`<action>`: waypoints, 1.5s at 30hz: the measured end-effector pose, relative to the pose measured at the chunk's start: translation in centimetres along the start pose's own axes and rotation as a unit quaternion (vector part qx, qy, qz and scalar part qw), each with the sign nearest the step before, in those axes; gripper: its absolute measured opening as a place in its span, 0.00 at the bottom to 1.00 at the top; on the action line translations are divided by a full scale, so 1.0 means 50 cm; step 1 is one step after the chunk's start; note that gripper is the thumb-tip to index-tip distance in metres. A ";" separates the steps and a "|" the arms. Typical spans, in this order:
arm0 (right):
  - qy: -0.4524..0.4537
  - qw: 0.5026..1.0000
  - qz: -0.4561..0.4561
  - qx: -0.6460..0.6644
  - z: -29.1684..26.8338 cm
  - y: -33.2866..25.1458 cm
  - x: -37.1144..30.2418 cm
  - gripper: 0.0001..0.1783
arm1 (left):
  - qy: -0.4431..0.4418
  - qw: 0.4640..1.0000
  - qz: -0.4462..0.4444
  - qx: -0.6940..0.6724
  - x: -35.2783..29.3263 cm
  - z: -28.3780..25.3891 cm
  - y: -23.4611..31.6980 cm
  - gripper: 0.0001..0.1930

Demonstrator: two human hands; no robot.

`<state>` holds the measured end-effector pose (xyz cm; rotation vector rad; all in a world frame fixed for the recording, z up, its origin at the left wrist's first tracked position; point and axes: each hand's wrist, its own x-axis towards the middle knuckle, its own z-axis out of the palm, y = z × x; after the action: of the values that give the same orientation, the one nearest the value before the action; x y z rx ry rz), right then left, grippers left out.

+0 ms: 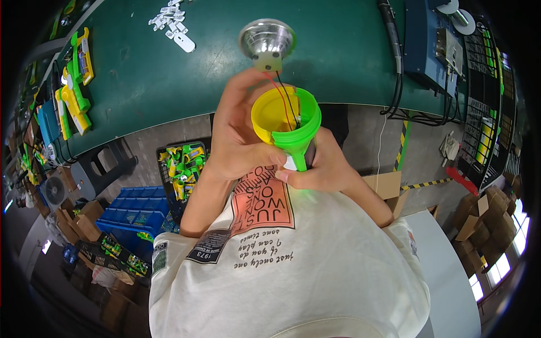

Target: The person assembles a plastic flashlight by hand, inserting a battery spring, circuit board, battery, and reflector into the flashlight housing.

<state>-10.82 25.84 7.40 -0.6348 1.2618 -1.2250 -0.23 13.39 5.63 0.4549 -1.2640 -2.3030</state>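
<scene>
Both my hands hold a flashlight housing (311,115) in front of my chest, its round mouth facing up. One half of the housing is yellow, the other green, and a gap shows between the halves at the rim. My left hand (239,138) wraps round the yellow side. Lower down on the green side, my right hand (324,166) grips the narrow part with its thumb in front. A red and a black wire (285,96) run out of the mouth to a silver lamp reflector (267,40), beyond my left fingers at the table's near part.
Small white plastic parts (171,21) lie on the green table (338,50). Yellow-green housings (73,84) are piled at its left, and a blue soldering station (431,53) stands right. Below are a bin of green parts (183,166), blue crates (132,214) and a stool (104,169).
</scene>
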 end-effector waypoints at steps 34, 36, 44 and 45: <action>0.177 0.931 -0.193 -0.253 -0.001 0.026 0.008 0.34 | 0.076 0.985 0.026 0.154 -0.016 0.022 0.030 0.29; 0.179 0.929 -0.191 -0.262 0.004 0.041 0.018 0.34 | 0.088 0.973 0.041 0.208 -0.005 0.038 0.036 0.25; 0.166 0.986 -0.035 -0.007 -0.001 0.015 0.009 0.21 | 0.095 0.973 -0.003 0.210 0.021 0.059 0.024 0.18; 0.135 0.990 -0.009 0.045 -0.001 0.019 0.006 0.20 | 0.077 0.974 -0.050 0.207 0.017 0.054 0.021 0.17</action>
<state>-10.61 25.84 6.45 -0.4245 1.4155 -1.4088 -2.01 14.29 7.88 0.8381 -1.6764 -2.0280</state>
